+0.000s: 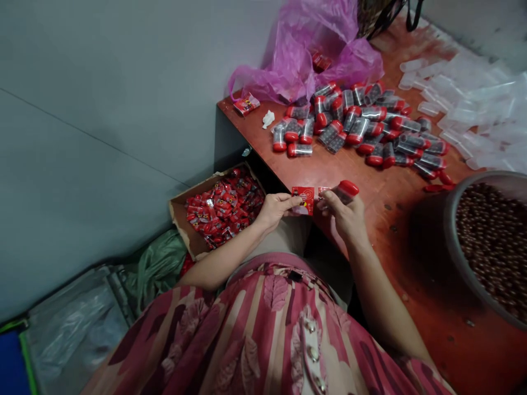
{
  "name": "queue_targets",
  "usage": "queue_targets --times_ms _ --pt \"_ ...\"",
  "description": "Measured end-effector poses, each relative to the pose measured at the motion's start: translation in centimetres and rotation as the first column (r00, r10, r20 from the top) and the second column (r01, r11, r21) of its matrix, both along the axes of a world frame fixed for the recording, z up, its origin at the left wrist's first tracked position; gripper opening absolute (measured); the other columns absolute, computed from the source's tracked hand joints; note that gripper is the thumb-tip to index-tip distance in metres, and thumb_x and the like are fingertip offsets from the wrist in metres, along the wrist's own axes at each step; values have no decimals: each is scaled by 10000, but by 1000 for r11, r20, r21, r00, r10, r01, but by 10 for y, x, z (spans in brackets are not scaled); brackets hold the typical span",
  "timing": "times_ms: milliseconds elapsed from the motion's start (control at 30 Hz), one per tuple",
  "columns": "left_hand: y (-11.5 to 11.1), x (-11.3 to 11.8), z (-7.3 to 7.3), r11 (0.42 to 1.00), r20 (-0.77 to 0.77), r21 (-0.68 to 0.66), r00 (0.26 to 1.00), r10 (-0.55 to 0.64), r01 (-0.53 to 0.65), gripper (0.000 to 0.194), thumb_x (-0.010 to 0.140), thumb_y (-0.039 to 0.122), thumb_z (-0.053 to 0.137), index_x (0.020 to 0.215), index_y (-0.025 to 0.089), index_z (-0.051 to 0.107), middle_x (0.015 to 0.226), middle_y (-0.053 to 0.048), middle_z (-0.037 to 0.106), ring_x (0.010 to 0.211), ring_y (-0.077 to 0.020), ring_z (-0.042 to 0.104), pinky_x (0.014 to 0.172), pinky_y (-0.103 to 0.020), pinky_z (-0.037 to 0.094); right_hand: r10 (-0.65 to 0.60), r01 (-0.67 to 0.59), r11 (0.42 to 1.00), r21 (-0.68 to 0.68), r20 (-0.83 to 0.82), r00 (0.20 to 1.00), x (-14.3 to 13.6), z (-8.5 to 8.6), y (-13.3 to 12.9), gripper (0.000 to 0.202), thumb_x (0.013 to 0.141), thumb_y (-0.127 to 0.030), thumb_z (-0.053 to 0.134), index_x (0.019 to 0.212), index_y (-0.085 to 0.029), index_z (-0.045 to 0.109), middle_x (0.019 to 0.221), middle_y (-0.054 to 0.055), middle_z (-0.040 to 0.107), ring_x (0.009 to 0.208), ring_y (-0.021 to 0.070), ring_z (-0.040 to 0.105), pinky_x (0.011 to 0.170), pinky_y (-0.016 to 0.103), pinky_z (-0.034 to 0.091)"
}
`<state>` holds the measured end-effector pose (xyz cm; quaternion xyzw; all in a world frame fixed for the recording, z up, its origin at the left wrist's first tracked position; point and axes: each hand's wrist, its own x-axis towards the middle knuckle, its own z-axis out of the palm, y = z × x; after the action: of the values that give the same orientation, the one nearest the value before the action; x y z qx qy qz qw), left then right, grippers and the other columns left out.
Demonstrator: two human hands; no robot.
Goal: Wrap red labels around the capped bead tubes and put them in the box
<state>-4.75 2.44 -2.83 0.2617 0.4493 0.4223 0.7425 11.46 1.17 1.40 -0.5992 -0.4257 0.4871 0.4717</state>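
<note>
Near the table's front edge, my left hand (pixel 276 212) pinches a flat red printed packet (pixel 303 201) between thumb and fingers. Close beside it on the right, my right hand (pixel 342 213) holds a clear tube with a red cap (pixel 348 190), its fingers closed round it. A small red printed piece (pixel 324 192) shows at that hand's fingertips, partly hidden by them. Many filled tubes with red caps (pixel 357 130) lie in a pile on the table beyond both hands.
An orange-red table (pixel 395 219) carries a large tub of dark brown beads (pixel 494 241) at right, clear empty tubes (pixel 481 104) at back right, a pink plastic bag (pixel 292 55) and a packet (pixel 247 104). Below left sits a cardboard box (pixel 181 225) of red packets.
</note>
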Motion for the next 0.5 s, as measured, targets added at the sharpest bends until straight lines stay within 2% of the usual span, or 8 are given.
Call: queue_targets --times_ms 133,300,400,500 --pt "4 4 6 993 23 -58 994 103 -102 362 510 393 820 634 96 655 616 -36 635 553 -116 593 580 -278 518 86 -93 992 -81 -85 993 10 -7 -24 282 762 -459 642 800 -181 619 658 14 637 531 117 570 496 240 471" --pt "8 15 7 981 43 -83 983 177 -173 413 464 405 839 585 118 568 579 5 592 516 -88 551 541 -245 487 57 -77 990 -121 -155 986 6 -12 -47 295 728 -434 685 882 -197 601 840 33 659 691 152 638 612 288 551" --pt "9 22 10 974 70 -105 975 211 -203 429 470 415 836 617 125 555 608 7 599 529 -77 542 547 -229 471 81 -99 986 -137 -134 988 2 -13 -55 307 735 -427 678 931 -215 575 910 37 670 777 176 662 734 340 563" --pt "9 27 14 965 141 -131 959 247 -230 408 508 393 829 694 128 579 647 13 598 562 -78 548 580 -239 478 174 -175 976 -126 -16 985 0 -13 -60 282 785 -423 630 975 -230 552 910 40 687 832 199 675 805 374 546"
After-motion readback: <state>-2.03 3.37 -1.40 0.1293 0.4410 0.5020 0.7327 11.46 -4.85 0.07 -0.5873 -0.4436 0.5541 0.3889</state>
